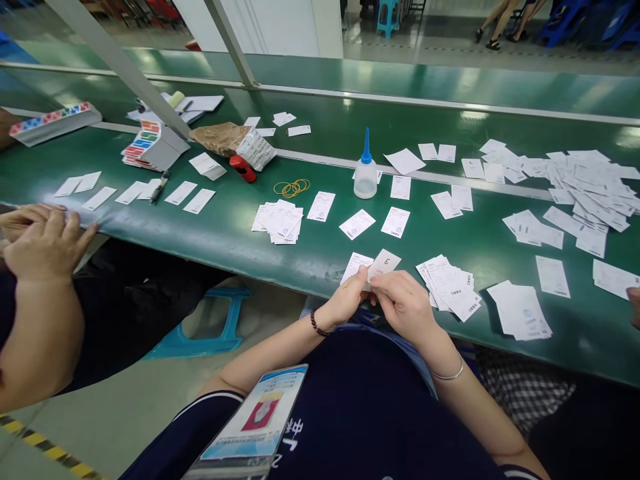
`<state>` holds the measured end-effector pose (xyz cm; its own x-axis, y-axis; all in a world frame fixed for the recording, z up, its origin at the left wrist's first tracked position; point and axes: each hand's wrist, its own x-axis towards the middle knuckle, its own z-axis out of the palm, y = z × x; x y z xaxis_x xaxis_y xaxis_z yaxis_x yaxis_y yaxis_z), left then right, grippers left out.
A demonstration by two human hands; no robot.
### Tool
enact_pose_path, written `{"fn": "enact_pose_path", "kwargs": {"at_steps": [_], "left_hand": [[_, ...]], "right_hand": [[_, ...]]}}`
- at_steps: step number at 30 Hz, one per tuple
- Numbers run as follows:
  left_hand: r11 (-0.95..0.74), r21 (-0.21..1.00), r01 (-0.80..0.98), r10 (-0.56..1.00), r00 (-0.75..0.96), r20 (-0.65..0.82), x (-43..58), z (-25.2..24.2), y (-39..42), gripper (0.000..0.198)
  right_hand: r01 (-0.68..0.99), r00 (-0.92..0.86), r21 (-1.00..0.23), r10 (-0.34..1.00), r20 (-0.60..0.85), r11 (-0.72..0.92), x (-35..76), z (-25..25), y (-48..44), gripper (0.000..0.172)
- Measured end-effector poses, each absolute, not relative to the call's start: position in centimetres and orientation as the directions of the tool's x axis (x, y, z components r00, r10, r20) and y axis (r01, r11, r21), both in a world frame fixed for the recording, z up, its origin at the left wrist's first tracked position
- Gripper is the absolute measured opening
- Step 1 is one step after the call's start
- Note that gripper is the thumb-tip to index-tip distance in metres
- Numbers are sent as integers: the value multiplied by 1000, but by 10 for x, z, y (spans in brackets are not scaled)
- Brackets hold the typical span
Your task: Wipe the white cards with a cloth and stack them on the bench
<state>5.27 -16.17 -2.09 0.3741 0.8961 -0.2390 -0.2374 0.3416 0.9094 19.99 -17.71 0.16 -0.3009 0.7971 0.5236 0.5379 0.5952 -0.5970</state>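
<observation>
Green bench (220, 260), near edge, centre: two white printed slips (371, 267), overlapping, held up off the surface. Left hand (344, 300): nearly closed, pinching the slips, beaded bracelet (316, 323) at wrist. Right hand (403, 303): fingers curled, gripping the same slips, thin bangle (447, 370) at wrist. Just right: loose stack of slips (447, 287). Further left: second stack (278, 222). Beyond: plastic glue bottle (365, 177), blue nozzle; rubber bands (292, 188). Far left, on near edge: co-worker's hands (43, 243), well apart.
</observation>
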Motion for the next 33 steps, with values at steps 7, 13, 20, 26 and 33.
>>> {"fn": "enact_pose_path", "kwargs": {"at_steps": [7,13,20,26,33], "left_hand": [[-81,979,186,987,154,52,28,-13,-147,74],[-348,719,602,915,52,399,8,-15,-135,59],[-352,605,714,877,26,480,-5,-24,-127,59],[-241,613,752,908,-49,417,-11,-25,-123,60],[-86,557,826,898,-178,402,-46,-15,-92,60]], "right_hand": [[507,-273,-676,844,462,535,216,-2,-181,12],[525,-178,-727,892,415,442,224,-24,-178,10],[513,-134,-788,939,317,339,225,-41,-177,16],[498,-142,-800,942,306,335,226,-42,-177,16],[491,-181,-790,930,320,368,228,-43,-178,14]]}}
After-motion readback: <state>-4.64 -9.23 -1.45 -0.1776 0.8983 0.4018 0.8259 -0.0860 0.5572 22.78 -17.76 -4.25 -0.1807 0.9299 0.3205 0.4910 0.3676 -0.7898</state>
